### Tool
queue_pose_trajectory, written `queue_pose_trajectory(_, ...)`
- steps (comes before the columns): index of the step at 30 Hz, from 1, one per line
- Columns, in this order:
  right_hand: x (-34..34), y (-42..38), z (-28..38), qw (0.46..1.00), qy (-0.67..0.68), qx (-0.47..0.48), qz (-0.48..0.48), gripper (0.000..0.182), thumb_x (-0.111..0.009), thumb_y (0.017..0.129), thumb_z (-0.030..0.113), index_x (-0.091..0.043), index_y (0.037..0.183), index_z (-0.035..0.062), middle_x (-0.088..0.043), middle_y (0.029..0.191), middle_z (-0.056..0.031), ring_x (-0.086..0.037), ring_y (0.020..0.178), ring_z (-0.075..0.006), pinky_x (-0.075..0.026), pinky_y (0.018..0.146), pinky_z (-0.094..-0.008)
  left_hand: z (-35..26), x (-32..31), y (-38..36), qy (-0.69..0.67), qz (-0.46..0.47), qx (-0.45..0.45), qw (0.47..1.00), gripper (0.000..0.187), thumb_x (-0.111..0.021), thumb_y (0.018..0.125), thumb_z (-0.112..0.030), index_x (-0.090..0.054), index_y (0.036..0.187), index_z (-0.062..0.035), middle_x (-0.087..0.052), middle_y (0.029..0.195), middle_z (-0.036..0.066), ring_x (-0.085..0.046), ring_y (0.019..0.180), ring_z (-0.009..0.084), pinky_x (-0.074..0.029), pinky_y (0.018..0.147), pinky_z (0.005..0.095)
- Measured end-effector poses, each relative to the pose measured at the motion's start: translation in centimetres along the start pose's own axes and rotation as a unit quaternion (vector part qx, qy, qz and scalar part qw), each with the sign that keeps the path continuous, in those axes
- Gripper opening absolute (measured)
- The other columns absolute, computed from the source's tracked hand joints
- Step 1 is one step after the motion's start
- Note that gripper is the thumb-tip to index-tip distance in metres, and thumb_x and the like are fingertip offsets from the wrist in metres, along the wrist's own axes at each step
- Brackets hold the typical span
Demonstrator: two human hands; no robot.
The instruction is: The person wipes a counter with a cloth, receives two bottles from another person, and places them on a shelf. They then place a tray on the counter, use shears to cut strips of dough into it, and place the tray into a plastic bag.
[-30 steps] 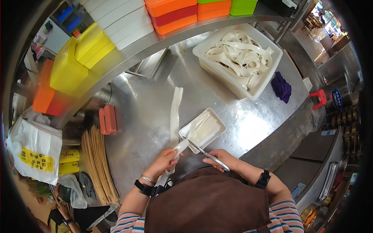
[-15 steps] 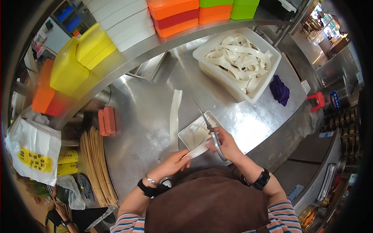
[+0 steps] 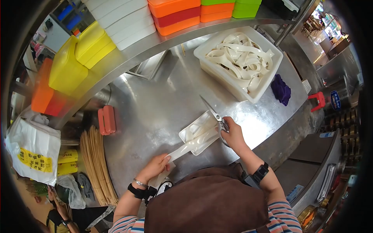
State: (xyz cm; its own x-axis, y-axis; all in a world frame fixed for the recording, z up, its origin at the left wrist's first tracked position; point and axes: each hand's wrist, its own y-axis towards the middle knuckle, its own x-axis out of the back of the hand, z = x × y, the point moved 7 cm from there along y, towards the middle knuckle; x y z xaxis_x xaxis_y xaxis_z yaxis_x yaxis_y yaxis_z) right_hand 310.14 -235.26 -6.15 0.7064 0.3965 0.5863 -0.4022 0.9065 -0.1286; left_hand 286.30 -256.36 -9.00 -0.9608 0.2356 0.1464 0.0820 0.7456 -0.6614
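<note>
White, long & thin, the strip (image 3: 186,148) runs on a slant over the tray (image 3: 194,124), nr the counter's (image 3: 143,112) front edge. Its long way goes from the L hand (image 3: 154,166), fwd & right, to the R hand (image 3: 232,134). L thumb & fingers pinch the near end tight, w/ no gap. R fingers curl thru the handles of the scissors (image 3: 218,118); the blades look together & point to the counter's back edge, off the strip. So from the R hand the strip lies left & back to the body. L hand has it for sure; R hand is right by the other end, but can't tell if it touches. A white bit (image 3: 164,174) shows under the L hand, by the apron (image 3: 206,202). The big tub (image 3: 217,75) sits nr the counter's back R corner w/ lots of white loops (image 3: 243,56) in it, & a purple cloth (image 3: 280,90) is by the R edge.
</note>
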Motion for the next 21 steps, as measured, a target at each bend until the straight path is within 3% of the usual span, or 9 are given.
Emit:
queue_pose_trajectory(3,2.4,-1.2,-1.2,0.998,-0.007,0.006,-0.056,0.039,-0.07,0.077,0.014,-0.053,0.11,0.0006,-0.063,0.076,-0.0172,-0.063,0.071,-0.0302,-0.049,0.065,-0.0351,-0.1,0.3,-0.4,-0.045,-0.027,0.004,0.999,0.03,-0.041,0.099,-0.029,-0.058,0.094,-0.0056,-0.057,0.065,-0.002,-0.047,0.054,0.0059,-0.04,0.052,0.0231)
queue_pose_trajectory(5,3.0,-2.8,-2.8,0.995,0.065,-0.067,0.019,0.042,-0.071,0.081,0.027,-0.054,0.11,0.0013,-0.059,0.069,-0.0084,-0.057,0.061,-0.0173,-0.045,0.057,-0.0296,-0.4,-0.1,-0.9,-0.082,-0.018,0.008,0.996,0.032,-0.04,0.1,-0.031,-0.059,0.095,-0.0054,-0.056,0.063,-0.003,-0.044,0.053,0.0043,-0.038,0.05,0.0207)
queue_pose_trajectory(6,4.1,-3.7,-1.9,0.995,0.064,-0.067,0.021,0.042,-0.071,0.081,0.027,-0.054,0.11,0.0013,-0.059,0.069,-0.0084,-0.057,0.061,-0.0173,-0.045,0.057,-0.0296,-0.2,-0.3,-0.9,-0.083,-0.018,0.008,0.996,0.032,-0.04,0.1,-0.031,-0.059,0.095,-0.0054,-0.056,0.063,-0.003,-0.044,0.053,0.0043,-0.038,0.05,0.0207)
queue_pose_trajectory(8,3.0,-7.2,-1.3,0.929,0.166,-0.236,0.233,0.045,-0.068,0.084,0.038,-0.056,0.111,0.0039,-0.055,0.069,-0.0004,-0.047,0.06,-0.0075,-0.038,0.052,-0.0242,0.0,-1.3,-0.8,-0.147,0.013,0.012,0.989,0.033,-0.04,0.1,-0.032,-0.06,0.099,-0.0063,-0.056,0.064,-0.003,-0.041,0.052,0.003,-0.035,0.049,0.0189)
queue_pose_trajectory(11,1.6,-10.9,-1.6,0.881,0.198,-0.21,0.374,0.046,-0.063,0.087,0.045,-0.056,0.112,0.0065,-0.054,0.073,0.0018,-0.045,0.061,-0.0064,-0.036,0.052,-0.0226,-1.1,-2.1,-1.3,-0.175,0.03,0.021,0.984,0.034,-0.039,0.1,-0.032,-0.06,0.103,-0.0069,-0.056,0.065,-0.003,-0.039,0.052,0.0026,-0.034,0.049,0.0187)
queue_pose_trajectory(12,1.5,-11.1,-1.6,0.881,0.199,-0.211,0.375,0.046,-0.063,0.087,0.045,-0.056,0.112,0.0065,-0.054,0.073,0.0018,-0.045,0.061,-0.0064,-0.036,0.052,-0.0226,-1.3,-2.2,-1.4,-0.175,0.03,0.022,0.984,0.034,-0.039,0.1,-0.032,-0.06,0.103,-0.0069,-0.056,0.065,-0.003,-0.039,0.052,0.0026,-0.034,0.049,0.0187)
queue_pose_trajectory(14,0.5,-12.4,-1.8,0.856,0.137,-0.205,0.454,0.046,-0.062,0.088,0.046,-0.055,0.113,0.0078,-0.051,0.074,0.0033,-0.043,0.061,-0.0049,-0.036,0.053,-0.0212,-1.5,-2.4,-1.5,-0.218,0.024,0.022,0.975,0.035,-0.038,0.1,-0.033,-0.061,0.105,-0.0073,-0.055,0.066,-0.003,-0.038,0.052,0.0025,-0.033,0.049,0.0184)
queue_pose_trajectory(19,-2.8,-13.9,-2.4,0.806,0.231,-0.235,0.492,0.044,-0.058,0.09,0.046,-0.055,0.113,0.0087,-0.047,0.072,0.0041,-0.04,0.059,-0.0037,-0.035,0.052,-0.0198,-1.9,-3.2,-1.7,-0.226,0.028,0.035,0.973,0.035,-0.038,0.1,-0.034,-0.06,0.108,-0.0077,-0.054,0.065,-0.004,-0.037,0.052,0.0022,-0.032,0.048,0.0178)
queue_pose_trajectory(21,-3.5,-14.0,-2.7,0.788,0.306,-0.283,0.453,0.04,-0.057,0.092,0.041,-0.054,0.115,0.0081,-0.047,0.074,0.0047,-0.042,0.061,-0.0028,-0.035,0.055,-0.0175,-1.6,-3.7,-1.8,-0.241,0.035,0.041,0.969,0.035,-0.038,0.1,-0.034,-0.06,0.108,-0.0075,-0.054,0.065,-0.004,-0.037,0.051,0.002,-0.032,0.048,0.0174)
